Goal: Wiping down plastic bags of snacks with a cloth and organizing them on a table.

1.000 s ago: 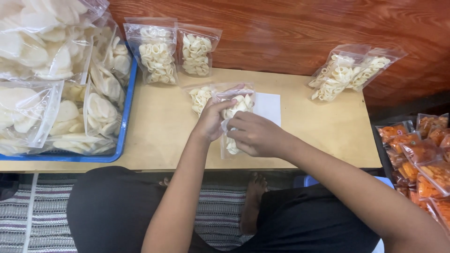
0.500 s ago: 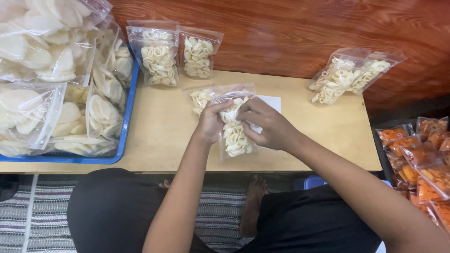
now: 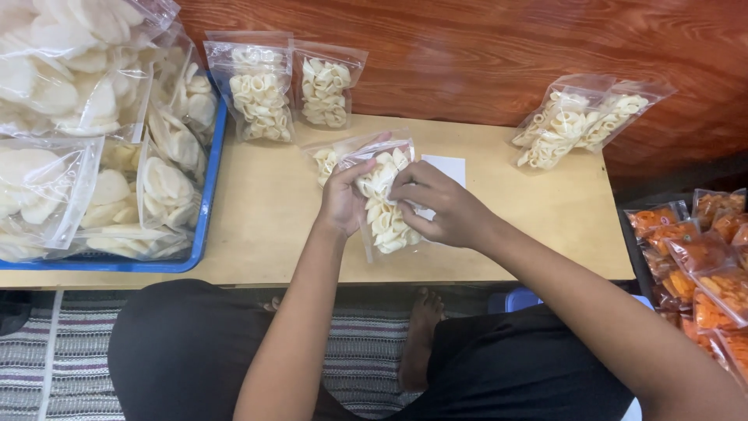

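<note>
A clear plastic bag of pale curled crackers [image 3: 387, 221] lies on the low wooden table [image 3: 265, 210], held between both hands. My left hand [image 3: 341, 199] grips the bag's left side near its top. My right hand [image 3: 440, 204] pinches the top right of the same bag, fingers curled over it. A second similar bag [image 3: 323, 160] lies just behind, partly hidden by my left hand. A white paper slip [image 3: 448, 167] shows behind my right hand.
Two filled bags [image 3: 257, 93] [image 3: 326, 90] lean on the wooden wall at the back, two more [image 3: 580, 117] at the back right. A blue tray [image 3: 206, 195] piled with bags of white crackers fills the left. Bags of orange snacks [image 3: 701, 265] lie at the right.
Both hands slid up the bag: the right hand moved from the bag's middle to its top right, uncovering the crackers below. The bag stayed on the table.
</note>
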